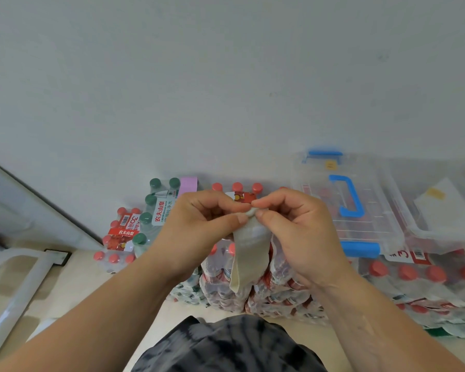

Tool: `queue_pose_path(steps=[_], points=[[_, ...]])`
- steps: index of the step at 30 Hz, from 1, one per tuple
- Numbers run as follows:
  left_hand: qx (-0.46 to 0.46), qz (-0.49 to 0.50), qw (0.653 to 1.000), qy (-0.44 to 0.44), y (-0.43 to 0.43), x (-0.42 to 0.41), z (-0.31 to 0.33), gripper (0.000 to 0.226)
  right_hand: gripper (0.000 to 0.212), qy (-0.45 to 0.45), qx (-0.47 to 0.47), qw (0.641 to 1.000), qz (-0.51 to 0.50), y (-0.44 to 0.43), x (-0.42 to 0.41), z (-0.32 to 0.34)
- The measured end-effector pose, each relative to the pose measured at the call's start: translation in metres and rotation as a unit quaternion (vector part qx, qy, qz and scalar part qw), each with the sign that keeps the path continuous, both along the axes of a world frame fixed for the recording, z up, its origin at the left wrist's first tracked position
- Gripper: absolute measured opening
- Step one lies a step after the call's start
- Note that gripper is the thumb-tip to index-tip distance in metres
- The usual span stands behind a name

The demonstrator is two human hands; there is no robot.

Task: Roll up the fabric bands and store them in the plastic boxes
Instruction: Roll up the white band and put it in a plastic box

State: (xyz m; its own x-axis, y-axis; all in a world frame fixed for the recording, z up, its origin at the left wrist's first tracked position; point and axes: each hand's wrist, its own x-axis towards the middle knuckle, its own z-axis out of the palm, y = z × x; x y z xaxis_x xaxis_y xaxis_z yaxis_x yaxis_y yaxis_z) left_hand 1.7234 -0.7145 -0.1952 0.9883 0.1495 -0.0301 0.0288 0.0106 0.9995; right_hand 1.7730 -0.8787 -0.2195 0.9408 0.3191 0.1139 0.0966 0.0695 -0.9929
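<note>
- Two hands, left hand [199, 224] and right hand [295, 226], met in front of the chest, thumbs and forefingers pinching the top end of a beige fabric band [249, 259].
- The band hung with its long axis near vertical, free end pointing down.
- A lidded plastic box [360, 210] sat right, upon shrink-wrapped bottle packs [414, 280].

Left hand [199, 221] and right hand [295, 224] raised together, fingers [242, 218] pinched, forearms converging.

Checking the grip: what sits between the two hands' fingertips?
In the head view, only the rolled top end of the fabric band lies between the left hand and right hand; the rest hangs below.
</note>
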Motion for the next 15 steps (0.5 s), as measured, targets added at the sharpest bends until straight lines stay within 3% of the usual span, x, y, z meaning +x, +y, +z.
queue_pose_path(steps=[4,9,15], points=[[0.044,0.028,0.999,-0.004,0.003,0.000,0.000,0.011,0.024,0.004,0.002,1.000,0.011,0.002,-0.001,-0.001],[0.147,-0.005,0.989,-0.030,0.004,0.003,0.003,0.017,0.024,0.003,-0.004,1.000,-0.002,0.001,0.004,0.001],[0.172,0.035,0.983,-0.060,0.004,0.008,0.001,0.020,0.014,0.017,-0.013,1.000,0.009,0.004,0.009,0.003]])
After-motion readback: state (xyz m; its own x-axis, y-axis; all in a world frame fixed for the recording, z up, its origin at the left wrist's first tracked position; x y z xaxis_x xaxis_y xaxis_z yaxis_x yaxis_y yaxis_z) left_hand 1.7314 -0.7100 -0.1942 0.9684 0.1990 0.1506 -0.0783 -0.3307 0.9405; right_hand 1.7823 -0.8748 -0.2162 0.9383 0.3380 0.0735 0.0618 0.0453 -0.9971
